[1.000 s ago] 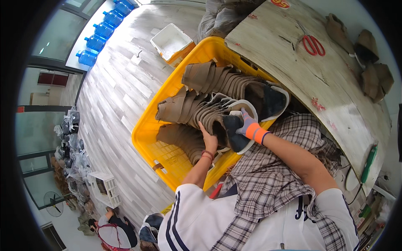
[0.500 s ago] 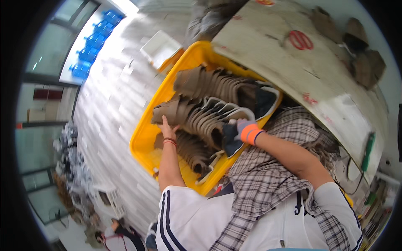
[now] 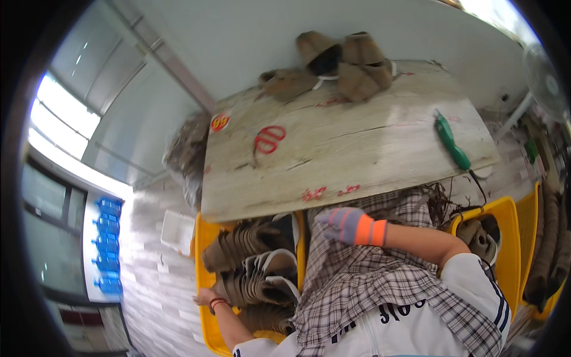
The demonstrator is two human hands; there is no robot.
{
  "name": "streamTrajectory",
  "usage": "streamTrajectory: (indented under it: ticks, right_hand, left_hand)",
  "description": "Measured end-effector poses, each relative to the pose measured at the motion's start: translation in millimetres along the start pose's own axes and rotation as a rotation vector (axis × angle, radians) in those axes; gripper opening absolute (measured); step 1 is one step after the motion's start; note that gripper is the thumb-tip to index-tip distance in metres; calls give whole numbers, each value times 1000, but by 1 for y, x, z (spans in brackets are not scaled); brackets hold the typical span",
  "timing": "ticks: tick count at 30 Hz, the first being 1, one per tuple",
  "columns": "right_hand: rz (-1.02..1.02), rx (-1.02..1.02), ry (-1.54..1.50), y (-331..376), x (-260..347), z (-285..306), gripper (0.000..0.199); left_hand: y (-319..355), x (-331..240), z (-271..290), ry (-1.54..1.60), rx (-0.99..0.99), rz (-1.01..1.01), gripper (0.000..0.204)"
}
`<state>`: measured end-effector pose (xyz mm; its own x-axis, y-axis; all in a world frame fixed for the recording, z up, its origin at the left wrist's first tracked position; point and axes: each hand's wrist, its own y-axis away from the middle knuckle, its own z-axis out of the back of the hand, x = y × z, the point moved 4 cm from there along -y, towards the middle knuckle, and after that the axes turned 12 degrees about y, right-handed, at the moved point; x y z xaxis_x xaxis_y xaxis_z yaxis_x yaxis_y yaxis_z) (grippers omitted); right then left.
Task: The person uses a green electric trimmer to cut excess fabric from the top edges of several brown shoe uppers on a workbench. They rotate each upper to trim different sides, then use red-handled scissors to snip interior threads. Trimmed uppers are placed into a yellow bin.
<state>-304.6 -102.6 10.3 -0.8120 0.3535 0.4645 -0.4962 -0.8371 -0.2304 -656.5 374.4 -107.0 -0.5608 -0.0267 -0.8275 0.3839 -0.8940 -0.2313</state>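
A yellow crate (image 3: 203,247) stands on the floor at my left, packed with rows of brown shoe uppers (image 3: 253,268) with white soles. My left hand (image 3: 204,296), bare with a red band at the wrist, lies on the crate's outer left rim; its grip is unclear. My right hand (image 3: 345,224), in a grey glove with an orange cuff, hovers over my checked lap just under the table edge, fingers apart and empty.
A wooden table (image 3: 369,149) carries red scissors (image 3: 269,140), a green tool (image 3: 452,143) and brown boots (image 3: 342,65). A second yellow crate (image 3: 514,250) sits at my right. A white tray (image 3: 176,231) and blue bottles (image 3: 107,247) are on the left.
The view has tilted up toward the table. My left hand moved from the uppers to the crate's outer rim. My right hand left the crate and came over my lap.
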Motion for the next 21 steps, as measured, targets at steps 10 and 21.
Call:
streamTrajectory:
  ticks: [10,21]
  right_hand:
    - [-663,-660,183,197,-109,123,28]
    - [-906,-958,-88,244,-143,128,27]
  left_hand:
    - [378,-390,-116,499,1225,-1474,47]
    - [571,-517,-184,493,1095,-1771,67]
